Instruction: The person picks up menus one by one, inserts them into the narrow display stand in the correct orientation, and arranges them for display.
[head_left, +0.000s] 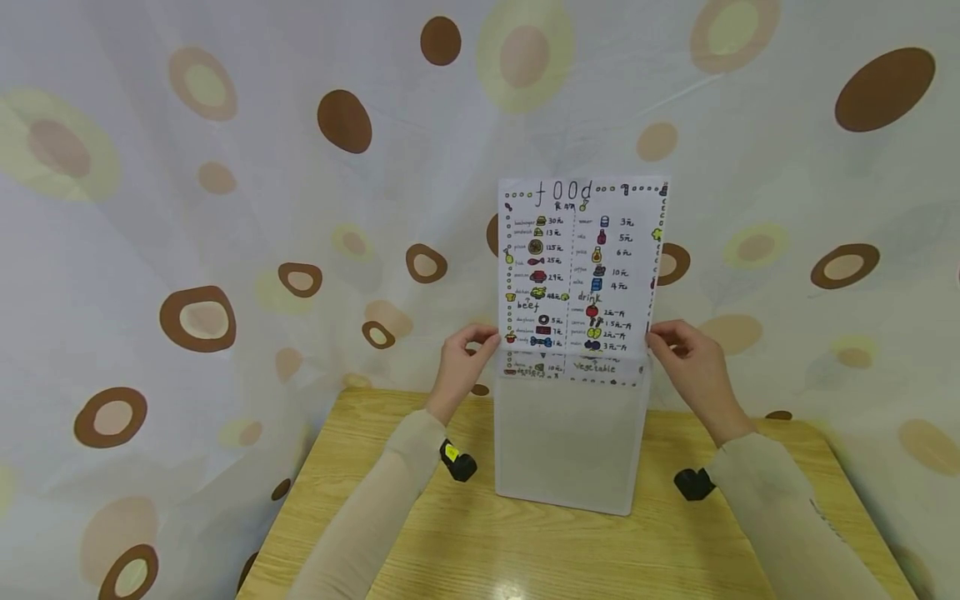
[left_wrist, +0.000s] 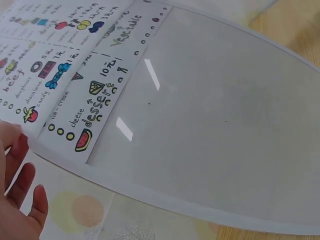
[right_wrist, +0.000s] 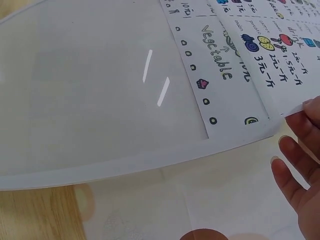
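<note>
A hand-drawn food menu sheet (head_left: pixel 581 267) stands upright, its lower end tucked into a frosted clear plastic sleeve (head_left: pixel 570 442) whose bottom rests on the wooden table (head_left: pixel 525 542). My left hand (head_left: pixel 465 354) pinches the left edge where the sheet meets the sleeve's mouth. My right hand (head_left: pixel 686 354) pinches the right edge at the same height. The left wrist view shows the sheet (left_wrist: pixel 65 75) in the sleeve (left_wrist: pixel 215 125), with my left hand (left_wrist: pixel 17 200) at its edge. In the right wrist view, my right hand (right_wrist: pixel 300 165) is at the sleeve (right_wrist: pixel 100 90) corner beside the sheet (right_wrist: pixel 250 50).
A white curtain with brown and yellow ovals (head_left: pixel 225 208) hangs behind and around the small table. Black wrist cameras sit on my left forearm (head_left: pixel 459 462) and right forearm (head_left: pixel 693 483). The table's near edge lies below my arms.
</note>
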